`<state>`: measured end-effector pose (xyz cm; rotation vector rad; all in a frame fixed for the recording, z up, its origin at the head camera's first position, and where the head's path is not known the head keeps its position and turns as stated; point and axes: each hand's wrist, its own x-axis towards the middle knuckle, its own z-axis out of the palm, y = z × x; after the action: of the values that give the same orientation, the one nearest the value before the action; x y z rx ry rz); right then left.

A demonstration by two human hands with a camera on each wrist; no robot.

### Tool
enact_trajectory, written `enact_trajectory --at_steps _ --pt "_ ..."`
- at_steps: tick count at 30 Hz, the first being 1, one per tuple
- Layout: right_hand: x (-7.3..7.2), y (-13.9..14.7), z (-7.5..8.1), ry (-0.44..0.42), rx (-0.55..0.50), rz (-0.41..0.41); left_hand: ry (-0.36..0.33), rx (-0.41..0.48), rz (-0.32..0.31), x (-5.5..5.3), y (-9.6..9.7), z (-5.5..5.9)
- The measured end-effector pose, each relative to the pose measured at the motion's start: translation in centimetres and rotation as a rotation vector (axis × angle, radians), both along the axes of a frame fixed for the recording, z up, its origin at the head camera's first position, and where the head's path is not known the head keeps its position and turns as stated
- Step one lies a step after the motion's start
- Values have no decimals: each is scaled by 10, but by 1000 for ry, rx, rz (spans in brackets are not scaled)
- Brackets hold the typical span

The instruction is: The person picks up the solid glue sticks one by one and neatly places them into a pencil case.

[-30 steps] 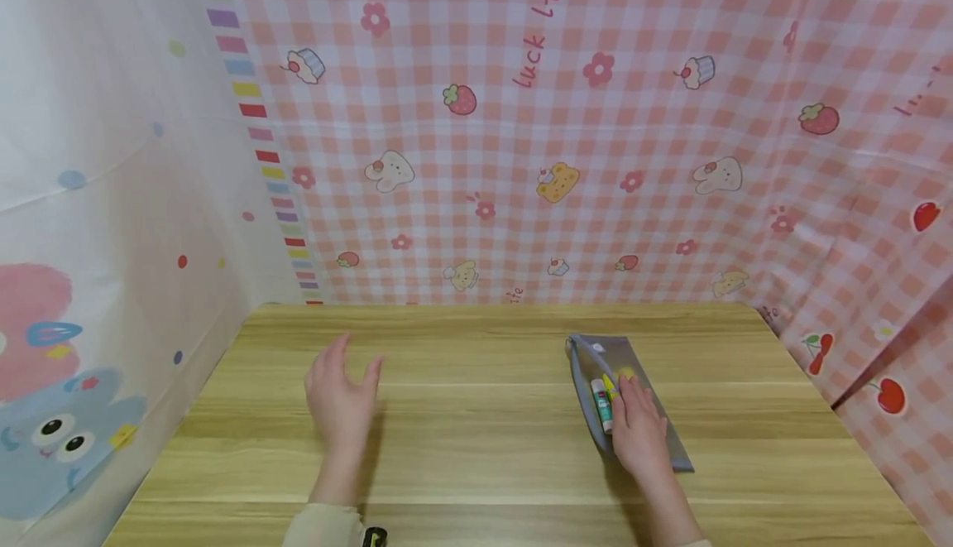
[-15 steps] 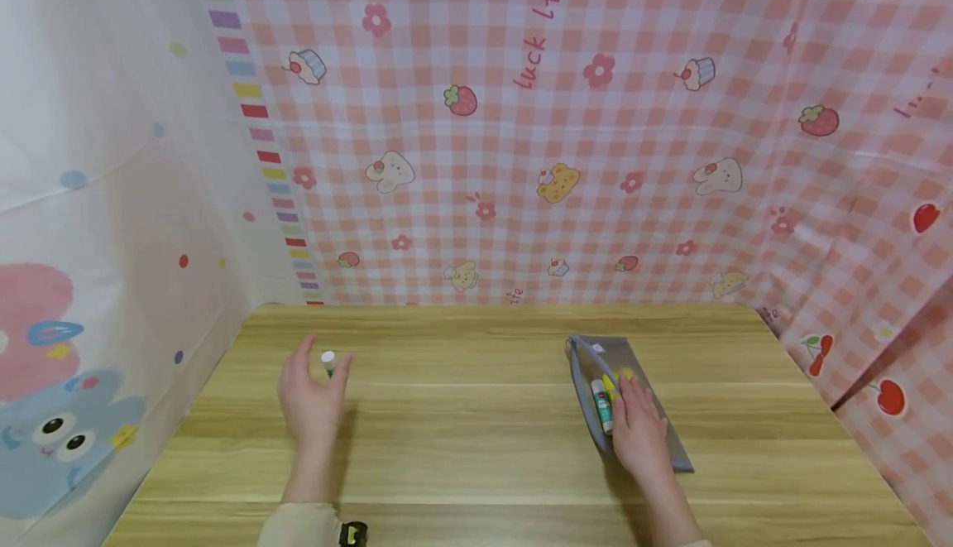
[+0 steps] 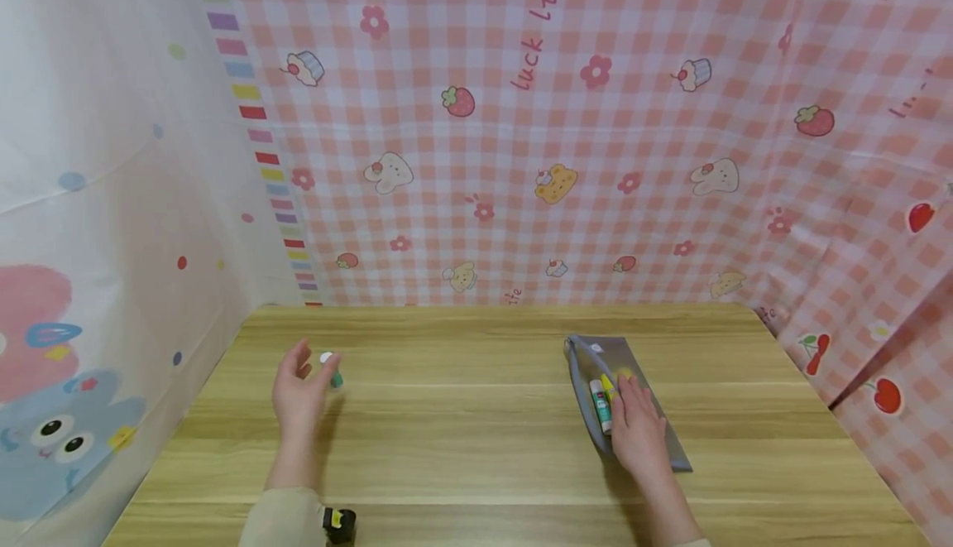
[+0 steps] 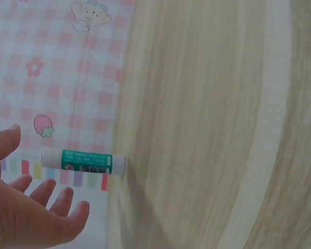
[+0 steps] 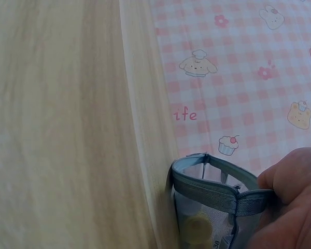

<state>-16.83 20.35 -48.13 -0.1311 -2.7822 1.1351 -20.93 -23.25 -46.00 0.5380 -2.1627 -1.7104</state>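
A glue stick with a teal label and white ends stands upright on the table's left side. My left hand is beside it, fingers loosely bent and apart from the thumb; the left wrist view shows a gap between hand and stick. On the right lies a grey mesh pencil pouch, its zipper open. My right hand grips the pouch's edge between thumb and fingers, with the zipper rim gaping. Inside the pouch are a second teal glue stick and a yellow item, partly hidden by the hand.
The wooden table spans the space between the hands. Behind it hangs a pink checked cloth, with a white printed cloth at the left. A black strap piece sits at my left wrist.
My left hand has moved left and drawn back from the standing glue stick, which was hidden a second ago and now shows. The right hand and pouch stay in place.
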Motion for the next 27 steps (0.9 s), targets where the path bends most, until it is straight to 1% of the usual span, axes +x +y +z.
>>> enact_trajectory --at_steps 7,15,21,27 --pt "-1 0 0 -15 7 3 -13 42 -52 -5 -6 -5" --pt "-1 0 0 -13 0 3 -38 81 -83 -9 -6 -10" --pt "-1 0 0 -12 2 2 -48 80 -77 -11 -7 -16" --pt "-1 1 0 -18 3 2 -52 29 -52 -13 -6 -22"
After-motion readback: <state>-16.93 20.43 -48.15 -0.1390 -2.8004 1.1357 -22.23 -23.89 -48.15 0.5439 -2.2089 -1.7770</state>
